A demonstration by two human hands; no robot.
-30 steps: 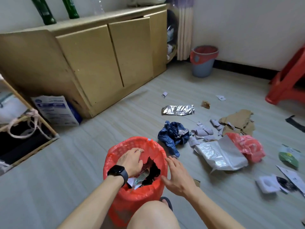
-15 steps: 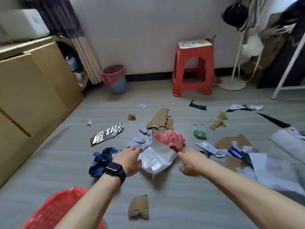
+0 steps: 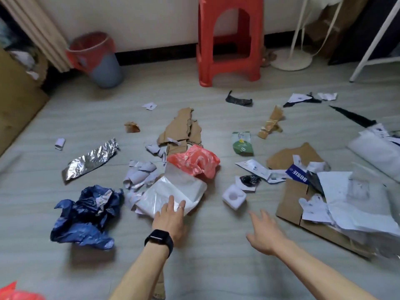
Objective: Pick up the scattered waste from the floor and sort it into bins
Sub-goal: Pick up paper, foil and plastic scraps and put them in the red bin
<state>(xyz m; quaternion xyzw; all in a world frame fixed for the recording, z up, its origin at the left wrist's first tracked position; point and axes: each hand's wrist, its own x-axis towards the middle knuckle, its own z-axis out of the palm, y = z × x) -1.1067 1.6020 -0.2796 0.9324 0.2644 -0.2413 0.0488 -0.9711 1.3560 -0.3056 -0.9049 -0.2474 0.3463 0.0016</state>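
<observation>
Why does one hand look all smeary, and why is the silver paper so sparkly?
Head view: the right hand is smeared by motion blur, while the left hand looks sharper. Head view: the crumpled foil sparkles because its creases bounce the room's light back as bright glints. Head view: the wide-angle lens also stretches things near the picture's edges.

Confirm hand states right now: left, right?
Left hand: open, fingers straight over the white plastic bag, no grip yet.
Right hand: open, fingers spread, holding nothing.
</observation>
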